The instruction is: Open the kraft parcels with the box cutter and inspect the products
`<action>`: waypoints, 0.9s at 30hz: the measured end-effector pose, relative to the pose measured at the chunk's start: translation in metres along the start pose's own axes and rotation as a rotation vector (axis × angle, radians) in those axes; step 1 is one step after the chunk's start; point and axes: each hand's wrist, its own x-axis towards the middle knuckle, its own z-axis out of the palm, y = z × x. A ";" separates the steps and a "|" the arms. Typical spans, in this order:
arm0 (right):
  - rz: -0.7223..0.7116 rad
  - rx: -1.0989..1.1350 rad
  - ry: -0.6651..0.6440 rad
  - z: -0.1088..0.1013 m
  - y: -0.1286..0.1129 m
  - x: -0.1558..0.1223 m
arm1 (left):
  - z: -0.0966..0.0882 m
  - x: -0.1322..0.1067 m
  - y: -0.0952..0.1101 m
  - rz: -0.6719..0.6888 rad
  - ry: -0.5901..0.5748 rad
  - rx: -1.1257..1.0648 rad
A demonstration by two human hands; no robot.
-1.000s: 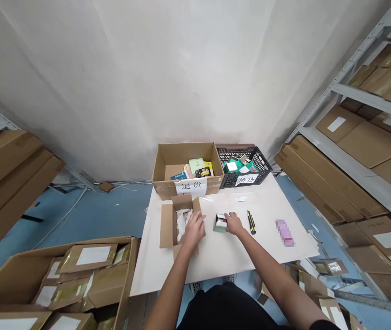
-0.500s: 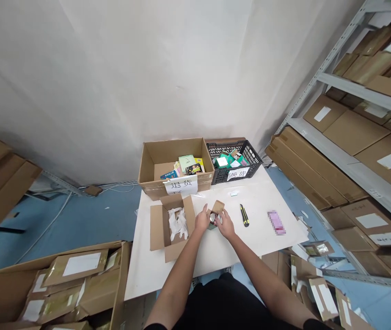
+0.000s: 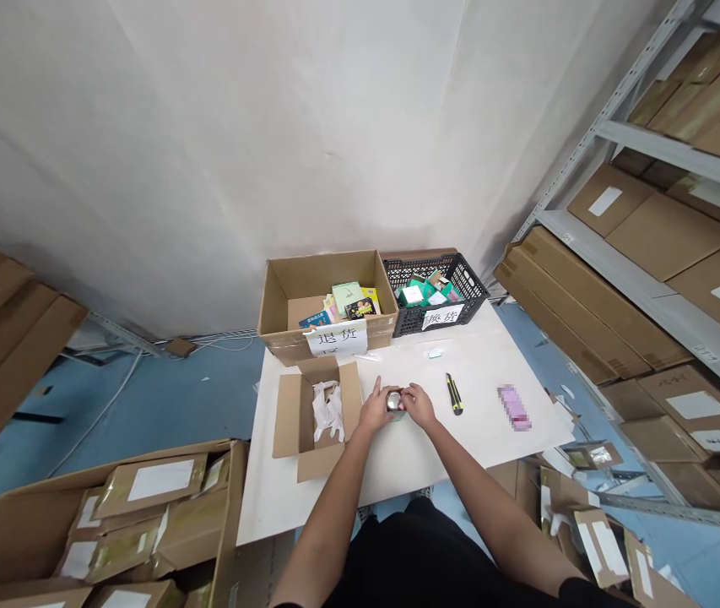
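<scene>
My left hand (image 3: 374,409) and my right hand (image 3: 419,404) meet over the middle of the white table (image 3: 492,439). Both close around a small silvery box (image 3: 394,401) held between them just above the tabletop. To the left of my hands stands an open cardboard box (image 3: 300,418) with white crumpled paper (image 3: 327,409) inside. A black and yellow utility knife (image 3: 454,393) lies on the table just right of my right hand.
A large open carton (image 3: 284,291) with a paper label and a black plastic crate (image 3: 461,283) of small boxes stand at the table's far edge. A pink item (image 3: 514,406) lies to the right. Shelves of cartons line the right side; a bin of parcels (image 3: 125,523) sits lower left.
My left hand left the open box and joined my right hand on the small box. The box was lifted, its brown flap showed half a second ago, and it is now turned between both hands.
</scene>
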 end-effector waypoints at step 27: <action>-0.346 0.574 0.187 -0.197 -0.149 -0.003 | -0.019 -0.014 0.027 0.027 0.119 0.014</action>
